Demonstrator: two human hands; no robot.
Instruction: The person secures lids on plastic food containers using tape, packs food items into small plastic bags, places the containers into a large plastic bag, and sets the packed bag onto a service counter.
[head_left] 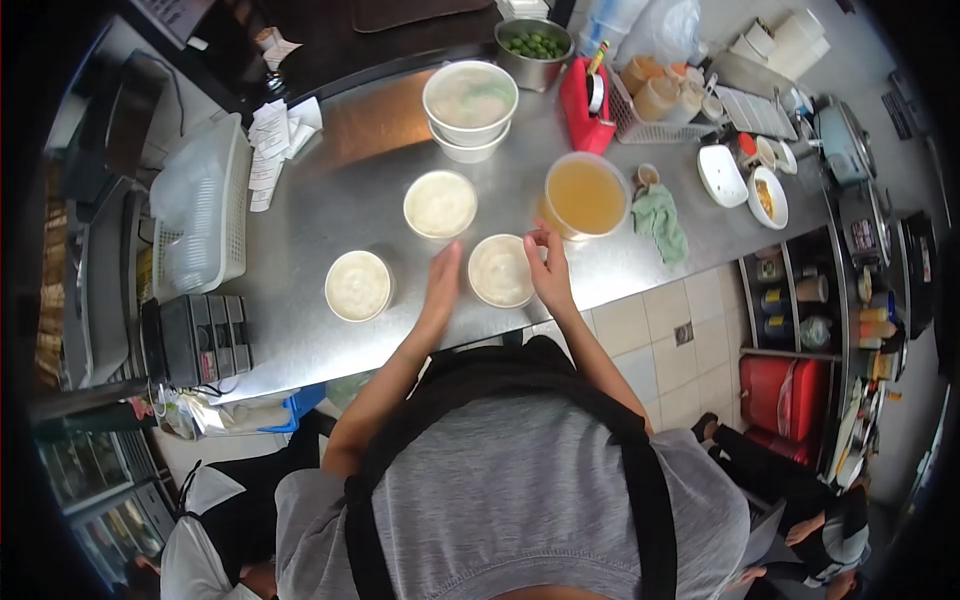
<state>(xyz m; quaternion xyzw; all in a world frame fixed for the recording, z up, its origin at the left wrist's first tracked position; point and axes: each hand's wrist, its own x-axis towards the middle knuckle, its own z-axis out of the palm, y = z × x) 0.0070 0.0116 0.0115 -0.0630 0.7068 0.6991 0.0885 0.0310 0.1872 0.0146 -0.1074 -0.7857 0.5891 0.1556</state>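
Three small round white tubs with pale, cloudy tops stand on the steel counter: a left tub [359,286], a back tub [440,205] and a near tub [500,271]. My left hand [444,283] is open, fingers stretched out, just left of the near tub and apart from it. On that tub's other side is my right hand [549,266], its thumb at the rim and its fingers apart. Whether it touches the rim I cannot tell. Right behind it stands a clear plastic container [586,196] of yellowish liquid.
Stacked lidded bowls [470,104] and a pot of green limes [535,50] stand at the back. A red tape dispenser [588,105], a green cloth [660,222] and white dishes [722,176] are to the right. Receipts [272,145] and a lid basket [232,200] lie left. Other people are nearby.
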